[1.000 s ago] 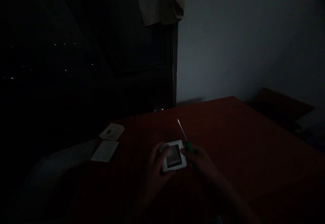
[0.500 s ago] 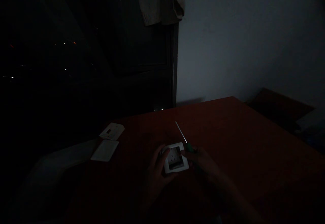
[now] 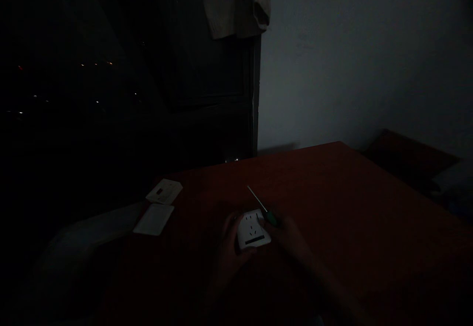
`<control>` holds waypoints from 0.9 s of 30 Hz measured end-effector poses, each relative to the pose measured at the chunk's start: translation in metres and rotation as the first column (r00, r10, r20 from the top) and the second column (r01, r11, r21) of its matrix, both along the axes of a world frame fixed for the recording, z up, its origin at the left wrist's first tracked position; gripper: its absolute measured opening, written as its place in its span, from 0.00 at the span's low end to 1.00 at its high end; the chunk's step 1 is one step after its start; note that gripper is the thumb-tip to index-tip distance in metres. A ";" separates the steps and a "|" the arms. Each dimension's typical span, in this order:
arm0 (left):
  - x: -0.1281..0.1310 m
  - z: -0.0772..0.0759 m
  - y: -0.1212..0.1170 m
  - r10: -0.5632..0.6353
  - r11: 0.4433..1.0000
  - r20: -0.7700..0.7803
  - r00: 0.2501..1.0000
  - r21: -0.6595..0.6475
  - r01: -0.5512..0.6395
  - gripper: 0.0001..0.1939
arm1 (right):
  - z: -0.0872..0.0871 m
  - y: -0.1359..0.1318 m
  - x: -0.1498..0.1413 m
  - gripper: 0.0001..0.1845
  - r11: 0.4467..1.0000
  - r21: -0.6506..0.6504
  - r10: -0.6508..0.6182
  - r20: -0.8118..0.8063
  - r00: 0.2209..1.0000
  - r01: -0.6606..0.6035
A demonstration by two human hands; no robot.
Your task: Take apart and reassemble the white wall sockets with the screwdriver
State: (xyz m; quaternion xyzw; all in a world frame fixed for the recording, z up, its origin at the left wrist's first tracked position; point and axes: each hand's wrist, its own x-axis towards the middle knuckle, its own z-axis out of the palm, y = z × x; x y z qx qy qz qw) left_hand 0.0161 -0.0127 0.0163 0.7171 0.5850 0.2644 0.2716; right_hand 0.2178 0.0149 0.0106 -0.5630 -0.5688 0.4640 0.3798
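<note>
1. A white wall socket sits in the lower centre of the frame, its pin holes facing up and a dark strip along its near side.
2. The left hand grips it, fingers curled around its left edge and thumb at the near edge.
3. The right hand holds a green-handled screwdriver, its shaft pointing up and left past the socket's far edge; a fingertip or thumb seems to touch the socket's right side, though it is too dark to be sure.
4. Left of centre, a white plate lies on the reddish table.
</note>
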 end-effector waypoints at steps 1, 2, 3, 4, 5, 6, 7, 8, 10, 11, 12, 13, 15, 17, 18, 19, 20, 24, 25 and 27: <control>-0.001 -0.002 0.000 -0.010 1.000 0.025 1.000 -0.003 0.010 0.40 | 0.000 0.000 0.000 0.22 1.000 0.010 0.018 -0.003 1.000 -0.018; -0.002 -0.003 0.000 -0.025 1.000 0.049 0.998 0.002 0.025 0.40 | 0.000 -0.001 -0.001 0.22 0.999 0.020 0.030 -0.005 1.000 -0.030; -0.002 -0.004 0.000 -0.041 0.999 0.072 0.997 0.013 0.040 0.40 | 0.000 -0.001 -0.001 0.22 0.999 0.030 0.038 -0.005 0.999 -0.038; -0.003 -0.004 -0.001 -0.054 0.998 0.094 0.994 0.025 0.052 0.40 | 0.001 -0.001 -0.002 0.22 0.998 0.039 0.042 -0.003 0.999 -0.042; -0.004 -0.004 -0.001 -0.063 0.998 0.110 0.992 0.032 0.060 0.39 | 0.002 0.000 -0.002 0.22 0.998 0.047 0.046 -0.001 0.999 -0.046; -0.005 -0.003 -0.001 -0.067 0.997 0.120 0.991 0.033 0.063 0.39 | 0.002 0.000 -0.002 0.22 0.997 0.054 0.050 0.001 0.999 -0.050; -0.006 -0.001 -0.001 -0.066 0.998 0.123 0.990 0.029 0.063 0.39 | 0.003 0.001 -0.002 0.21 0.997 0.059 0.054 0.002 0.999 -0.054; -0.007 0.000 -0.001 -0.063 0.998 0.121 0.991 0.022 0.061 0.38 | 0.003 0.001 -0.002 0.21 0.996 0.064 0.058 0.001 0.998 -0.058; -0.008 0.002 0.000 -0.069 0.998 0.112 0.991 0.012 0.068 0.38 | 0.002 0.002 -0.002 0.22 0.995 0.070 0.066 -0.004 0.998 -0.066; -0.009 0.002 0.001 -0.075 0.997 0.109 0.991 0.009 0.074 0.38 | 0.001 0.002 -0.002 0.22 0.995 0.070 0.071 -0.007 0.997 -0.070; -0.009 0.002 0.001 -0.076 0.997 0.109 0.991 0.008 0.076 0.38 | 0.000 0.003 -0.002 0.23 0.995 0.069 0.075 -0.011 0.997 -0.074; -0.010 0.001 0.002 -0.076 0.997 0.114 0.991 0.006 0.075 0.39 | 0.000 0.003 -0.002 0.23 0.995 0.066 0.079 -0.015 0.997 -0.078; -0.010 -0.003 0.004 -0.069 0.998 0.126 0.990 -0.001 0.070 0.39 | -0.001 0.003 -0.003 0.23 0.995 0.060 0.081 -0.022 0.996 -0.080; -0.010 -0.007 0.006 -0.058 0.998 0.139 0.989 -0.015 0.061 0.39 | -0.001 0.004 -0.003 0.24 0.996 0.055 0.076 -0.026 0.997 -0.074; -0.011 -0.009 0.006 -0.056 0.998 0.146 0.988 -0.026 0.060 0.39 | -0.001 0.004 -0.004 0.24 0.996 0.052 0.072 -0.026 0.997 -0.070; -0.011 -0.011 0.007 -0.055 0.997 0.152 0.987 -0.037 0.061 0.39 | -0.001 0.005 -0.004 0.24 0.996 0.050 0.070 -0.026 0.997 -0.068; -0.011 -0.012 0.007 -0.053 0.997 0.157 0.986 -0.044 0.060 0.39 | -0.001 0.005 -0.004 0.24 0.997 0.047 0.070 -0.026 0.997 -0.068; -0.011 -0.011 0.007 -0.055 0.996 0.175 0.983 -0.055 0.065 0.39 | -0.004 0.006 -0.005 0.25 0.997 0.048 0.064 -0.029 0.998 -0.062; -0.011 -0.010 0.007 -0.052 0.996 0.179 0.983 -0.061 0.064 0.39 | -0.005 0.006 -0.005 0.26 0.997 0.051 0.060 -0.031 0.998 -0.059; -0.011 -0.008 0.006 -0.042 0.996 0.179 0.983 -0.069 0.055 0.39 | -0.007 0.005 -0.006 0.27 0.997 0.055 0.054 -0.032 0.998 -0.053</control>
